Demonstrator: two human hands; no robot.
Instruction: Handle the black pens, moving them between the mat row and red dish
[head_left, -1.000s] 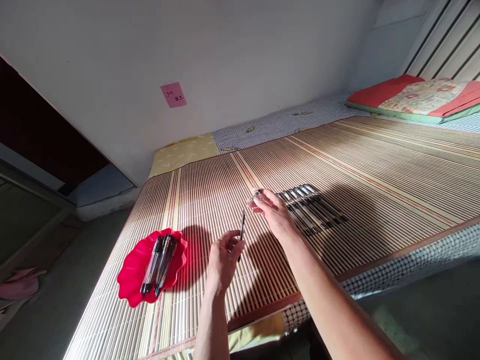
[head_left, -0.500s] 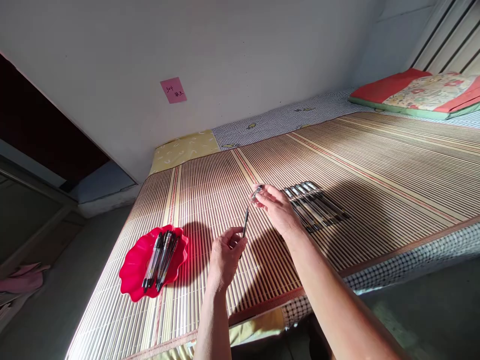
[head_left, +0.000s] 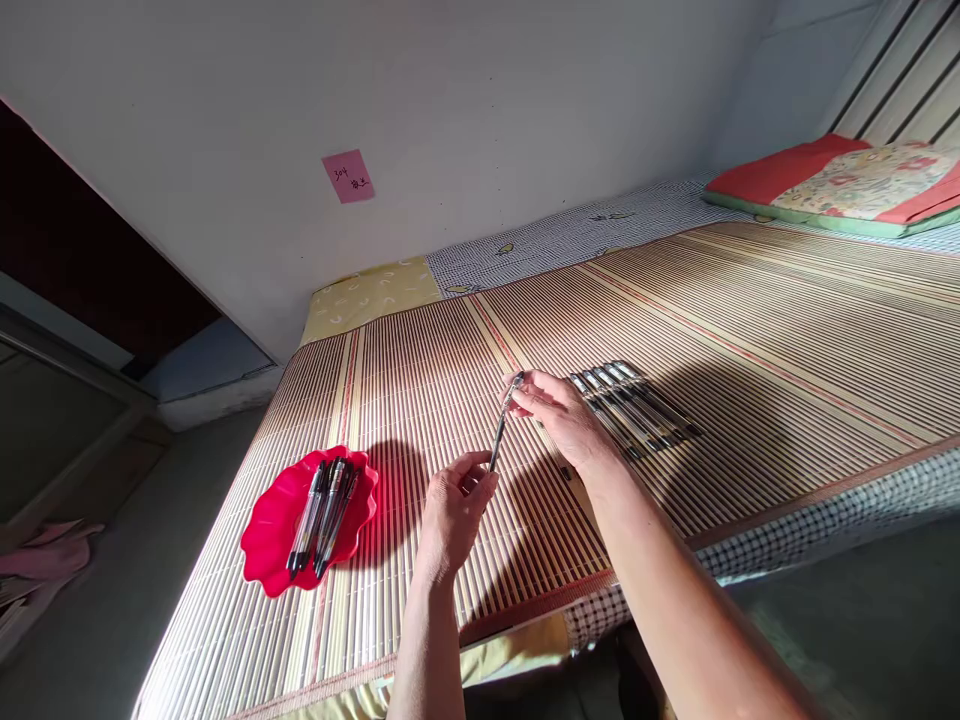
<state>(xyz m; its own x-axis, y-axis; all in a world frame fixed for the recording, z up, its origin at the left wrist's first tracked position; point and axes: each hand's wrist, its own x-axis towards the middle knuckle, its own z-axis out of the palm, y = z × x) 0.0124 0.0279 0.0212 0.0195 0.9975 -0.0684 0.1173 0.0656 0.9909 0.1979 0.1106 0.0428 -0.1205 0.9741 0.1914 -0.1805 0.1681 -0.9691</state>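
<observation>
My left hand [head_left: 454,510] is closed around the lower end of a slim dark pen [head_left: 497,445], which tilts upward. With thumb and fingers, my right hand [head_left: 566,425] pinches a clear and dark pen cap [head_left: 514,387] at the pen's upper end. Cap and pen now meet in one line; how far the cap is pushed on cannot be made out. Several capped pens [head_left: 637,405] lie side by side in a row just right of my right hand, partly hidden by it. More black pens [head_left: 322,520] rest in a red scalloped dish [head_left: 259,535] to the left.
A striped bamboo mat [head_left: 420,370] covers the bed beneath my hands. Its front edge [head_left: 540,600] runs below my wrists. A folded red and floral quilt [head_left: 840,185] lies at the far right. On the wall behind is a pink note [head_left: 348,177].
The gap between cap and pen has closed, so the cap now sits at the pen's upper end. Both hands keep nearly the same places.
</observation>
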